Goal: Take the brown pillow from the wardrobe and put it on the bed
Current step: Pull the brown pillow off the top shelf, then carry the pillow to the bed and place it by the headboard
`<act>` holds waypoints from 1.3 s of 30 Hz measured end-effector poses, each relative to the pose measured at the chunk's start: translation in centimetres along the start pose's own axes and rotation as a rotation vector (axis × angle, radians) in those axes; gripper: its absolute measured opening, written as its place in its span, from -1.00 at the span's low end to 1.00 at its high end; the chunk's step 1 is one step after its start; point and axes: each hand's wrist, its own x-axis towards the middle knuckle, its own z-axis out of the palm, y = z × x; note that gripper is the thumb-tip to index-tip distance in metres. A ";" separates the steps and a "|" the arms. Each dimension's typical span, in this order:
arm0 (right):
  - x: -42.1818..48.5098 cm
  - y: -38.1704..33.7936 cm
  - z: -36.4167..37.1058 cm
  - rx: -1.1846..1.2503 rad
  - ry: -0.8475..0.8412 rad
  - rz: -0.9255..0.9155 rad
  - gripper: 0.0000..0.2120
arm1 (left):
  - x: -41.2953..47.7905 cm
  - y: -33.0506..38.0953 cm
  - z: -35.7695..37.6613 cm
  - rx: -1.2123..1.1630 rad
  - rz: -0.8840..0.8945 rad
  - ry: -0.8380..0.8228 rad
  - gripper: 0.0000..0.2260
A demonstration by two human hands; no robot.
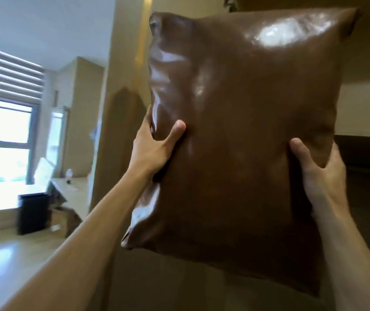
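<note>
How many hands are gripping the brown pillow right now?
2. The left hand grips the left edge of the brown pillow; the right hand grips its right edge lower down. Fingers behind the pillow are hidden.

We have both bare arms raised and stretched forward, up in front of our face. Our left hand (154, 147) grips the left edge of the glossy brown leather-look pillow (242, 131), thumb pressed flat on its front face and the other fingers hidden behind it. Our right hand (321, 173) clasps the right edge lower down, thumb on the front, palm wrapped round the side. Both forearms slope upward from the lower corners.
</note>
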 end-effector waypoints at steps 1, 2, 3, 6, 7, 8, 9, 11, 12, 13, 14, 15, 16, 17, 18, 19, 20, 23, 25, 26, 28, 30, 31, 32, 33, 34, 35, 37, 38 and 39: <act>-1.0 -0.2 0.7 0.031 -0.031 0.012 0.07 | -0.8 0.5 -1.6 0.032 0.007 0.039 0.08; -2.0 -0.5 1.5 0.067 -0.056 0.019 0.08 | -1.5 1.1 -3.2 0.066 0.012 0.079 0.06; -3.0 -0.9 2.4 0.101 -0.080 0.025 0.07 | -2.2 1.7 -4.8 0.103 0.007 0.127 0.06; -5.9 -2.1 5.7 0.198 -0.148 0.035 0.08 | -4.0 3.3 -10.2 0.236 0.002 0.262 0.03; -6.9 -2.5 6.9 0.231 -0.169 0.036 0.09 | -4.5 3.8 -12.0 0.278 -0.001 0.297 0.03; -7.8 -2.8 8.1 0.261 -0.192 0.034 0.10 | -5.0 4.2 -13.7 0.312 0.001 0.331 0.04; -8.8 -3.1 9.5 0.289 -0.212 0.035 0.10 | -5.5 4.7 -15.5 0.347 0.010 0.364 0.05; -10.7 -3.6 12.4 0.333 -0.234 0.034 0.08 | -6.6 5.5 -18.7 0.416 0.016 0.431 0.07; -11.7 -3.8 14.0 0.355 -0.252 0.031 0.05 | -7.2 5.8 -20.4 0.449 0.010 0.463 0.09; -12.8 -4.0 15.7 0.372 -0.280 0.034 0.02 | -7.8 6.0 -22.2 0.480 0.007 0.493 0.10; -13.9 -4.2 17.4 0.391 -0.318 0.048 0.00 | -8.5 6.0 -23.9 0.510 0.011 0.520 0.08; -15.2 -4.4 19.4 0.422 -0.363 0.073 -0.02 | -9.1 6.0 -25.7 0.537 0.021 0.544 0.05; -16.4 -4.5 21.3 0.457 -0.402 0.101 0.00 | -9.7 6.0 -27.4 0.559 0.026 0.559 0.01; -17.2 -4.3 22.8 0.485 -0.435 0.122 0.03 | -10.1 5.9 -28.8 0.579 0.025 0.571 -0.03; -18.5 -4.4 25.0 0.518 -0.478 0.138 0.06 | -10.5 5.7 -30.7 0.611 0.026 0.595 -0.06; -19.8 -4.6 27.1 0.546 -0.521 0.155 0.09 | -10.7 5.5 -32.5 0.639 0.022 0.623 -0.09; -20.9 -4.8 29.1 0.575 -0.555 0.171 0.11 | -10.8 5.3 -34.1 0.662 0.013 0.643 -0.10; -24.0 -5.7 35.2 0.636 -0.641 0.219 0.11 | -10.6 4.5 -38.9 0.734 -0.005 0.699 -0.07; -25.8 -6.1 39.0 0.661 -0.698 0.240 0.08 | -10.1 3.7 -41.7 0.773 -0.003 0.724 -0.06; -26.4 -6.1 40.6 0.665 -0.731 0.247 0.07 | -9.8 3.3 -42.8 0.789 -0.003 0.733 -0.06; -27.2 -5.8 43.6 0.668 -0.796 0.257 0.05 | -9.2 2.3 -44.7 0.825 -0.012 0.737 -0.07; -27.9 -5.1 46.3 0.668 -0.846 0.290 0.00 | -8.7 0.8 -46.1 0.851 -0.026 0.735 -0.06; -28.2 -4.6 47.7 0.672 -0.861 0.313 -0.05 | -8.4 -0.1 -46.7 0.863 -0.033 0.737 -0.06; -28.5 -4.1 49.0 0.675 -0.872 0.332 -0.10 | -8.2 -1.0 -47.2 0.870 -0.041 0.743 -0.05; -28.8 -3.5 50.2 0.675 -0.884 0.346 -0.15 | -8.1 -2.1 -47.6 0.874 -0.055 0.753 -0.05; -29.2 -2.9 51.4 0.672 -0.896 0.355 -0.17 | -8.0 -3.3 -47.9 0.878 -0.072 0.764 -0.06; -29.5 -2.3 52.4 0.672 -0.902 0.362 -0.17 | -8.0 -4.6 -48.3 0.877 -0.085 0.774 -0.07; -30.1 -1.1 54.6 0.662 -0.922 0.392 -0.12 | -8.2 -7.1 -48.9 0.880 -0.107 0.796 -0.11; -30.3 -0.3 55.7 0.652 -0.936 0.410 -0.12 | -8.3 -8.5 -49.2 0.884 -0.121 0.811 -0.11; -30.5 0.5 56.8 0.646 -0.941 0.420 -0.15 | -8.3 -9.6 -49.4 0.885 -0.128 0.819 -0.13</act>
